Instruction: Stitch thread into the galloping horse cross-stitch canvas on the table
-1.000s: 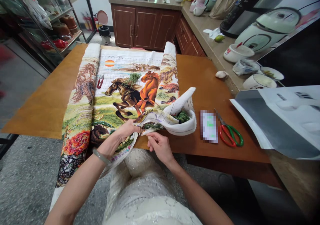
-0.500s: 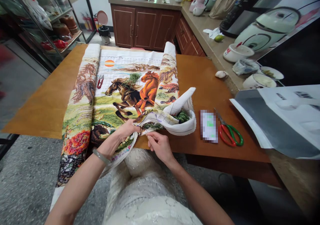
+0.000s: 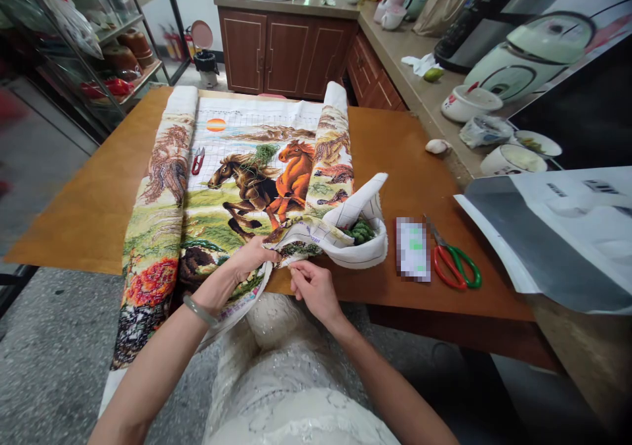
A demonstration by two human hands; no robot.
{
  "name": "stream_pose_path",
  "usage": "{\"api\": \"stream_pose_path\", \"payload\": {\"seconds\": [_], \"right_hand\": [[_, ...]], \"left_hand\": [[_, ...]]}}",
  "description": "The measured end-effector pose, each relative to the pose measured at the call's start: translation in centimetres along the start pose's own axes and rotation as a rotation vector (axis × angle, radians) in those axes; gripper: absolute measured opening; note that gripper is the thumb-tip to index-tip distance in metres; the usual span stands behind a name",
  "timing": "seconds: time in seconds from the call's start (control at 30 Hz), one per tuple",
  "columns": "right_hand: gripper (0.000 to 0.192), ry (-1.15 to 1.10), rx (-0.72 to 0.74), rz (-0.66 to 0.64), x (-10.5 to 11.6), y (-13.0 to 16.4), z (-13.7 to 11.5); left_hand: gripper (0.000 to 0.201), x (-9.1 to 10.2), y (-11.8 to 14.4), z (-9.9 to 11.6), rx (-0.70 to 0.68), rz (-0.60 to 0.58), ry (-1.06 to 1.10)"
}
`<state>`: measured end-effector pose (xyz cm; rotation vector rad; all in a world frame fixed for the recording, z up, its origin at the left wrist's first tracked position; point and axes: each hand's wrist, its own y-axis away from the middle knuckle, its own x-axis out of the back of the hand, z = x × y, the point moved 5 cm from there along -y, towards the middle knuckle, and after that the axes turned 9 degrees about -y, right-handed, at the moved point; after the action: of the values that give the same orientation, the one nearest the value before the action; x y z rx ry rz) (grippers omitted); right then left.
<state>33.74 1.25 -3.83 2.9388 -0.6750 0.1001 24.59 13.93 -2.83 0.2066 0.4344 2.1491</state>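
Note:
A large cross-stitch cloth point(image 3: 232, 188) with two running horses lies across the brown table point(image 3: 409, 168), both long sides rolled up. My left hand point(image 3: 251, 255) grips its near edge, where the cloth folds over. My right hand point(image 3: 313, 288) pinches the same folded edge from below at the table's front. Whether a needle is in its fingers I cannot tell. A folded-up corner of the cloth holds a bundle of green thread point(image 3: 362, 231). Small red thread snips point(image 3: 198, 160) rest on the cloth at the far left.
Red and green handled scissors point(image 3: 453, 262) and a blurred small card point(image 3: 413, 249) lie on the table to my right. A large printed sheet point(image 3: 553, 234) overhangs the right edge. A counter point(image 3: 395, 43) with cookers and bowls runs behind; glass shelves point(image 3: 74, 50) stand at the left.

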Motion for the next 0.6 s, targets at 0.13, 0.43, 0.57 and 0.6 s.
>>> {"api": "stream_pose_path", "payload": {"seconds": [0.13,0.43,0.57,0.6], "right_hand": [[0.023,-0.019,-0.013,0.005,-0.04,0.09,0.08],[0.027,-0.015,-0.026,0.005,0.01,0.17,0.13],[0.026,-0.011,-0.016,0.002,-0.05,0.06,-0.07],[0.025,-0.010,-0.012,-0.001,-0.07,0.05,-0.11]], "left_hand": [[0.017,0.01,0.04,0.03,-0.010,0.005,0.003],[0.017,0.01,0.02,0.13,-0.007,0.009,-0.005],[0.017,0.01,0.11,0.25,0.000,0.020,0.000],[0.018,0.02,0.14,0.29,0.002,0.022,0.001]]}}
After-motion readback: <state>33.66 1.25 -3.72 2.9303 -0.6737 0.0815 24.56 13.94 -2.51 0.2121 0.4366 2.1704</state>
